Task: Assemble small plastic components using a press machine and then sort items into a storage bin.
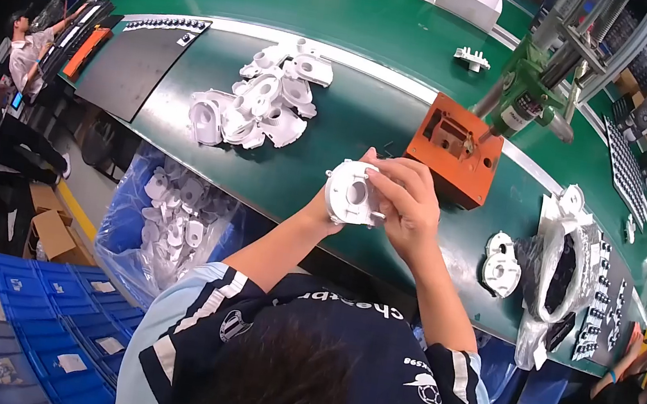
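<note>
My right fingers (405,182) grip the round white plastic housing (340,193) above the dark green surface (378,110), left of the orange rectangular fixture block (450,167). My left hand (325,208), mostly hidden, appears to grip the housing from behind. White plastic parts (260,100) lie piled farther left of the block; a white two-lobed part (502,268) lies nearer me, right of it.

- From where I stand, two bare hands, a left hand (327,212) and a right hand (408,201), share one white housing (348,192).
- One heap of white parts (262,98), overlapping too much for me to count.
- One orange block (471,183).
- One green press (524,80).
- One white box (469,4).
- One clear-bagged bin (122,211), its white pieces (172,222) beyond counting.
- Three co-workers (26,61): two leftward, one rightward.
</note>
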Available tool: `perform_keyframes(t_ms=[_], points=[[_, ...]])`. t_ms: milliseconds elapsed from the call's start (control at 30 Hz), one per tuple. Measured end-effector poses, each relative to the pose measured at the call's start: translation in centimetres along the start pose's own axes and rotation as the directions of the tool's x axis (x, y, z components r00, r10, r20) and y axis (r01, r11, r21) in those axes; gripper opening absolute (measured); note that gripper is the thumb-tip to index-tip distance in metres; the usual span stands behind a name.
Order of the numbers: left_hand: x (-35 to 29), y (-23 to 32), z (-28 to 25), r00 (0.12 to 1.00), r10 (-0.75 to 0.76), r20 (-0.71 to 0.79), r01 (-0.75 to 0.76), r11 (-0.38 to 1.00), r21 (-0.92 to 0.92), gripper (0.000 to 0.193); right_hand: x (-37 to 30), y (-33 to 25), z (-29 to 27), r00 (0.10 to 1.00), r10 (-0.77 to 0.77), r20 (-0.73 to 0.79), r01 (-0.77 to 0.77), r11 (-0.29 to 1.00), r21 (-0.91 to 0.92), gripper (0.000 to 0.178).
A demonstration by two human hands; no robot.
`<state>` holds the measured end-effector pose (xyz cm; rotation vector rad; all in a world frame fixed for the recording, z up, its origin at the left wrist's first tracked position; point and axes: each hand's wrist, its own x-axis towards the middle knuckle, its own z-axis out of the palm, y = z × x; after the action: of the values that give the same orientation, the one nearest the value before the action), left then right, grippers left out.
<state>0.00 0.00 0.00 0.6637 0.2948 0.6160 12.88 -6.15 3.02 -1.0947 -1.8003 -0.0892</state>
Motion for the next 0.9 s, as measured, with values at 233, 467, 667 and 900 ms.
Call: perform_keyframes(t_ms=[233, 467, 667, 900], points=[[-0.2, -0.9, 0.2, 0.991, -0.101, -0.088, 0.089, 0.986, -0.139, 0.032, -1.3, -0.6, 0.0, 0.976, 0.199, -0.084, -0.189, 0.976, 0.110, 0.029], [0.4, -0.1, 0.3, 0.837, 0.489, -0.245, -0.320, 0.802, 0.504, 0.023, -2.1, -1.0, 0.8, 0.760, 0.630, -0.162, -0.502, 0.726, 0.469, 0.032], [0.1, -0.3, 0.8, 0.628, 0.778, 0.016, -0.484, 0.374, 0.791, 0.014, -3.5, -1.7, 3.7, 0.635, 0.762, 0.125, -0.690, 0.488, 0.534, 0.047], [-0.4, -1.1, 1.3, 0.602, 0.779, 0.177, -0.483, 0.179, 0.857, 0.003, -3.9, -1.3, 3.1, 0.624, 0.767, 0.147, -0.667, 0.425, 0.611, 0.047]])
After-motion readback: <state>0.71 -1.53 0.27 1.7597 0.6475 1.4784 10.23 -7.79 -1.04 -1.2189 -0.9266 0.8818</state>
